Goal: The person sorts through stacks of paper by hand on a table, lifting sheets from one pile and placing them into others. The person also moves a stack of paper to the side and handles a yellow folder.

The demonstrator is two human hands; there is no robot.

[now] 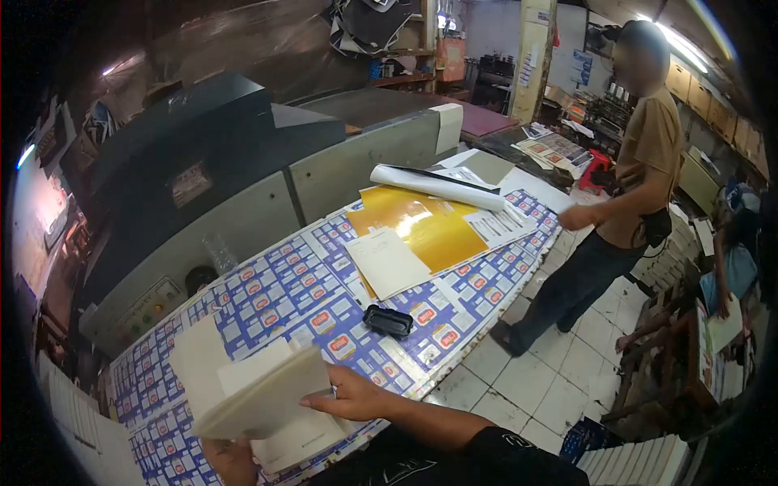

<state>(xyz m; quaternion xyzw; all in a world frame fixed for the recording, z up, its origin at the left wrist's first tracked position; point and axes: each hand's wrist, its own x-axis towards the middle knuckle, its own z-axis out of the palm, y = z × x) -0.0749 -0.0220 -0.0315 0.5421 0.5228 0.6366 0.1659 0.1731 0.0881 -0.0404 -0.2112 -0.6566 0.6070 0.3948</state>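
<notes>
A stack of cream paper sheets [271, 394] is held tilted above the near left part of the table. My right hand [352, 393] grips its right edge, thumb in front and the other fingers behind. Low in the view, my left hand [231, 462] holds the stack's bottom edge, its fingers partly hidden by the paper. Beneath and behind the stack lie more cream sheets [197, 354]. Another cream sheet [300, 450] with small print shows below my right hand. A small black tray [387, 321] sits beyond my right hand.
The table [284, 279] is covered in blue printed sheets. On it lie a white paper stack [389, 261], yellow sheets [433, 223] and a white roll [438, 188]. A grey machine [219, 198] borders the far side. A person [648, 162] stands at right; another person's arm [720, 271] shows farther right.
</notes>
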